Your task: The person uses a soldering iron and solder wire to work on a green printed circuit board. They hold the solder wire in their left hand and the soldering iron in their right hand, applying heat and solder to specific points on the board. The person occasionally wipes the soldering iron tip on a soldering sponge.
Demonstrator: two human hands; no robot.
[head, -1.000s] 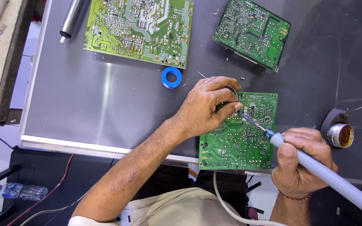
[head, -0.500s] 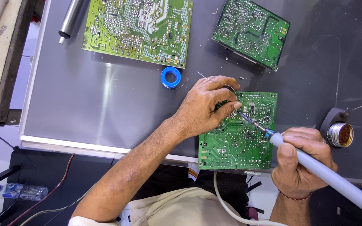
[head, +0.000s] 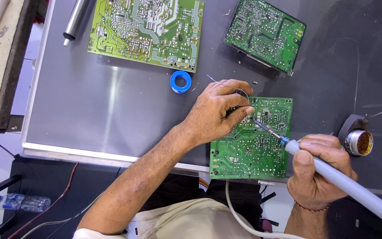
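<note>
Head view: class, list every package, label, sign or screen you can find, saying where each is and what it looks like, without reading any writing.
Plastic bottle: lower left, lying on its side; clear with a blue cap and a pale label band.
Round tin: right edge of the grey table, open, metallic rim, coppery filling.
White printed strip: top edge of the small green circuit board under both hands.
No signs or screens show.

left hand (head: 217, 116): barely budged, fingers curled a bit tighter on the wire (head: 233, 88)
soldering iron (head: 332, 175): tip nudged a hair toward 10 o'clock on the circuit board (head: 253, 146)
</note>
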